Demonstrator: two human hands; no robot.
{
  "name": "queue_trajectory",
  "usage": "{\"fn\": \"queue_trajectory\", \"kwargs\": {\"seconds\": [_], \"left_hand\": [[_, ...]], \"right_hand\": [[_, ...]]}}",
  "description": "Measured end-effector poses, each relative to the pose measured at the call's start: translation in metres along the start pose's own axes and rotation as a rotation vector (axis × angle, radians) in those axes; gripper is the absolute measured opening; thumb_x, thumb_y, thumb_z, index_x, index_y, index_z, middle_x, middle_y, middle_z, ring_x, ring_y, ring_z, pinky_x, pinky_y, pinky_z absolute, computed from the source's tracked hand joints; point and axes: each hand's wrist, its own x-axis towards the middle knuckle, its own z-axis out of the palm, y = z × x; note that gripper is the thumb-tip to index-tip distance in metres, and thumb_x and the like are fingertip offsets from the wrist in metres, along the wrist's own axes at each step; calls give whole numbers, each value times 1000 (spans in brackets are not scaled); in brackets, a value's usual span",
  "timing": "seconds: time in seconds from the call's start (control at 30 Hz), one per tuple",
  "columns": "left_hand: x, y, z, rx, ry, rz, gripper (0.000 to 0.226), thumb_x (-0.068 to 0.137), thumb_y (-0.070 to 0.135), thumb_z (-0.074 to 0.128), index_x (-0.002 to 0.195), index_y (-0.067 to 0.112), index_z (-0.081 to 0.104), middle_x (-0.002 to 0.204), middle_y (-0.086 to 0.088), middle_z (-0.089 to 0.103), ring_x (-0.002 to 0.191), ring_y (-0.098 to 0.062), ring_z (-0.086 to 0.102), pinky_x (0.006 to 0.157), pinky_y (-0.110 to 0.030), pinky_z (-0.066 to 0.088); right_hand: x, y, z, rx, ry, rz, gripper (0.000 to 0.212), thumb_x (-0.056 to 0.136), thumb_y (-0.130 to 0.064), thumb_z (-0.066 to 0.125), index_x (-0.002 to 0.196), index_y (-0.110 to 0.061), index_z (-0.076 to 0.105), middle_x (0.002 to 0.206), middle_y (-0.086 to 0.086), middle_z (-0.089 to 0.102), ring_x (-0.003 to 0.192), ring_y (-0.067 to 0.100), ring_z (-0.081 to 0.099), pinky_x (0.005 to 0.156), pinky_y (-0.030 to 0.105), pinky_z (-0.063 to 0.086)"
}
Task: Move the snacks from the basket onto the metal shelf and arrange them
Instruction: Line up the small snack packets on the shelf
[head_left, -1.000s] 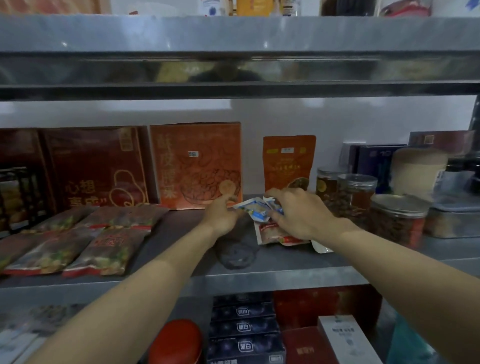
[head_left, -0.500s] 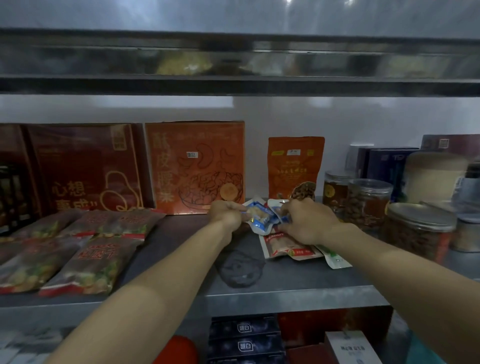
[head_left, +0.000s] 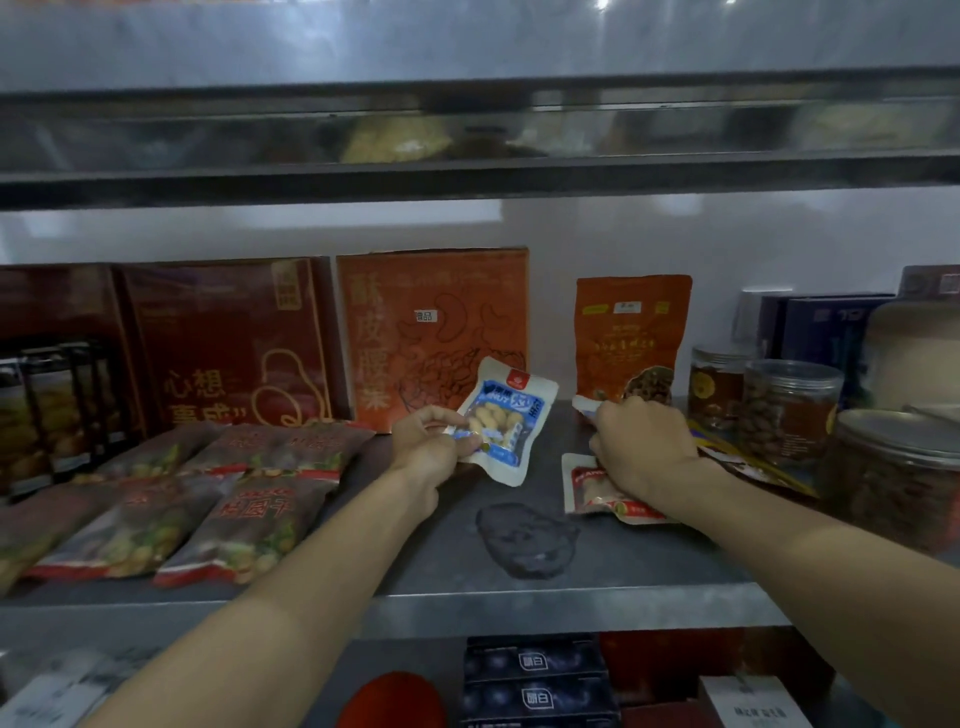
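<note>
A pale wall (head_left: 649, 228) stands behind a metal shelf (head_left: 649, 566), whose grey board carries a dark patch (head_left: 524, 538) near its front edge. Another metal tier (head_left: 467, 47) runs above, catching small bright glints of light. The light is dim, with soft brighter patches across the wall's upper part.

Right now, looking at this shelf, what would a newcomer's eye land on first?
Probably the blue and white snack packet, held tilted up in the left hand at the middle of the metal shelf. Next come the right hand, curled over other small packets just to the right, and the big orange box standing against the back wall behind.
</note>
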Motion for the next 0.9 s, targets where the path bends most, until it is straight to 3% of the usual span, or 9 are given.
{"fn": "queue_trajectory", "kwargs": {"seconds": [0.1, 0.17, 0.37, 0.43, 0.57, 0.67, 0.8, 0.9], "left_hand": [[0, -3, -6, -27, 22, 34, 25, 81, -11, 69, 80, 11, 59, 109, -16, 66, 84, -26, 69, 50, -23, 55], [0, -7, -10, -10, 20, 46, 29, 82, -12, 66, 76, 15, 60, 109, -14, 67, 92, -29, 69, 68, -34, 60], [-9, -9, -11, 2, -127, 84, 38, 87, -19, 52, 86, 14, 71, 105, -6, 70, 99, -23, 66, 92, -37, 54], [-11, -7, -12, 37, -152, 88, 40, 87, -19, 48, 91, 13, 71, 109, -11, 70, 98, -21, 65, 90, -31, 53], [-16, -4, -12, 45, -210, 83, 54, 79, -27, 34, 98, 6, 73, 101, -15, 71, 81, -17, 67, 65, -19, 55], [-15, -3, -12, 58, -202, 79, 56, 78, -25, 32, 103, 4, 73, 103, -14, 73, 87, -21, 70, 69, -23, 57], [-16, -1, -11, -6, -191, 61, 39, 84, -15, 41, 95, 1, 74, 97, -17, 73, 83, -24, 69, 62, -23, 56], [-19, 3, -11, -77, -168, 28, 19, 85, 4, 58, 81, 6, 76, 86, -15, 75, 81, -28, 69, 77, -36, 54]], "right_hand": [[-4, -5, -4, 202, 210, 57, 20, 99, -25, 46, 102, -8, 57, 98, 13, 68, 86, 32, 65, 61, 33, 39], [-7, -17, -8, 259, 275, 36, 20, 99, -23, 44, 102, -6, 55, 94, 14, 67, 82, 34, 64, 59, 33, 34], [-19, -64, 0, 407, 248, -82, 24, 100, -26, 43, 110, -8, 55, 101, 11, 66, 89, 34, 64, 62, 34, 33], [-22, -73, 5, 475, 227, -150, 22, 96, -30, 50, 97, -11, 60, 101, 9, 66, 89, 32, 63, 64, 34, 39], [-17, -76, 17, 665, 20, -197, 30, 91, -42, 61, 72, -19, 60, 84, -1, 68, 83, 20, 62, 75, 35, 49], [-8, -71, 26, 851, 38, -64, 15, 84, -23, 75, 79, -20, 62, 91, 1, 67, 86, 18, 63, 75, 29, 49], [-2, -70, 33, 900, 116, 168, 53, 66, -18, 88, 103, -15, 50, 115, 5, 46, 106, 21, 51, 84, 27, 44], [-1, -70, 31, 946, 100, 247, 80, 62, -25, 91, 121, -12, 39, 126, 9, 40, 120, 25, 43, 96, 35, 44]]}}
